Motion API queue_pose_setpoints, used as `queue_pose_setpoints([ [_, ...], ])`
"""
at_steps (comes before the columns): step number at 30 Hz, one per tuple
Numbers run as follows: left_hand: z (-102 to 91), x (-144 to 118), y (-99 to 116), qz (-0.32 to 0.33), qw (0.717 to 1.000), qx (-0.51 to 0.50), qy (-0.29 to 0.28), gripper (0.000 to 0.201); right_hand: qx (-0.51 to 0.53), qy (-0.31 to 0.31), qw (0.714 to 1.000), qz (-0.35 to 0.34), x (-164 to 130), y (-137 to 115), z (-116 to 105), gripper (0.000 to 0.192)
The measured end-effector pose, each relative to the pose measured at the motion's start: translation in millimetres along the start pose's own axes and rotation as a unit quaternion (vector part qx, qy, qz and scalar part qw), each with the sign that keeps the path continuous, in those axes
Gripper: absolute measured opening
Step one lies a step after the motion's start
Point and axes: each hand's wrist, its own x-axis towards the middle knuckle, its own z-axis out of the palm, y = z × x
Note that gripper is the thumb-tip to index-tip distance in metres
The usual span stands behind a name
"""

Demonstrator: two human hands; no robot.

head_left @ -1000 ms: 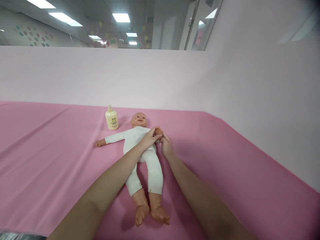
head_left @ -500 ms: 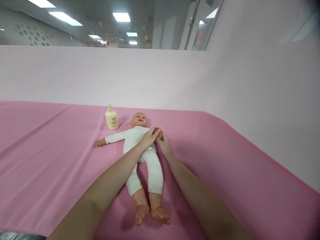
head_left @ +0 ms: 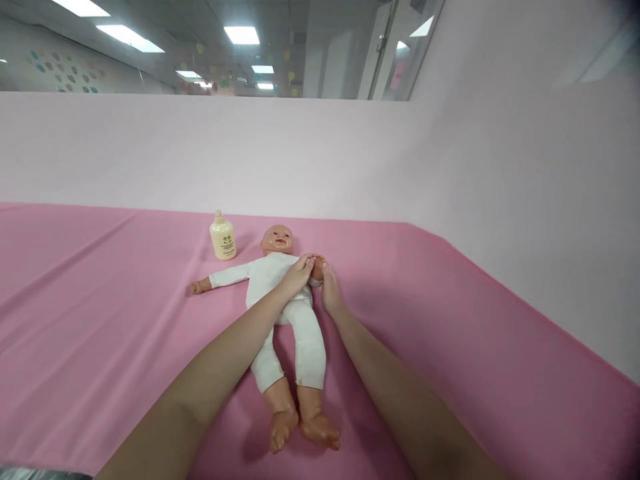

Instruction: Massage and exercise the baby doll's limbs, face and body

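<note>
See doll [head_left: 267, 279] mid-view on creased pink sheet [head_left: 100, 320]: glossy moulded head [head_left: 277, 239] at twelve o'clock, matte white cloth body, bare feet [head_left: 316, 427] at six. Find its plastic hand [head_left: 319, 270] at two, clasped in fingers of left hand [head_left: 299, 275] and right hand [head_left: 331, 292]. Note rounded cream bottle [head_left: 223, 240] at head's nine

On the pink surface [head_left: 125, 320] I see a white-suited doll [head_left: 267, 277] and, near the far edge, a black-printed pale yellow bottle [head_left: 223, 239].
</note>
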Motion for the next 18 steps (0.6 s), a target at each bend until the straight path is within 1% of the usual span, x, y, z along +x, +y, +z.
queue_pose_setpoints([
  [2, -0.4, 1, -4, 0.002, 1.000, -0.003, -0.004, 0.028, 0.009, 0.000, 1.000, 0.004, 1, 2, 0, 0.059],
  [4, -0.5, 2, -9, -0.001, 1.000, -0.022, -0.019, 0.030, 0.016, -0.003, 1.000, 0.006, 0, 2, 1, 0.063],
  [7, -0.3, 2, -13, -0.015, 0.997, -0.059, -0.049, 0.046, 0.007, -0.008, 1.000, 0.010, -1, -4, 3, 0.064],
  [9, -0.3, 1, -13, -0.024, 0.997, -0.055, -0.056, 0.061, -0.003, -0.008, 1.000, 0.014, -3, -9, 3, 0.063],
  [11, -0.6, 0, -12, -0.019, 0.997, -0.038, -0.060, 0.067, -0.015, -0.003, 1.000, 0.017, -3, -11, 2, 0.063],
  [12, -0.8, 0, -12, -0.013, 0.997, -0.031, -0.063, 0.064, -0.024, 0.003, 1.000, 0.016, -3, -12, 1, 0.063],
  [14, -1.1, 0, -11, 0.004, 0.998, -0.017, -0.064, 0.052, -0.047, 0.021, 0.999, 0.012, -3, -11, 0, 0.062],
  [16, -1.3, 1, -11, 0.015, 0.998, -0.004, -0.055, 0.042, -0.064, 0.039, 0.997, 0.009, -2, -8, -1, 0.062],
  [18, -1.4, 1, -11, 0.018, 0.999, 0.004, -0.047, 0.039, -0.068, 0.051, 0.996, 0.008, -1, -5, -2, 0.061],
])
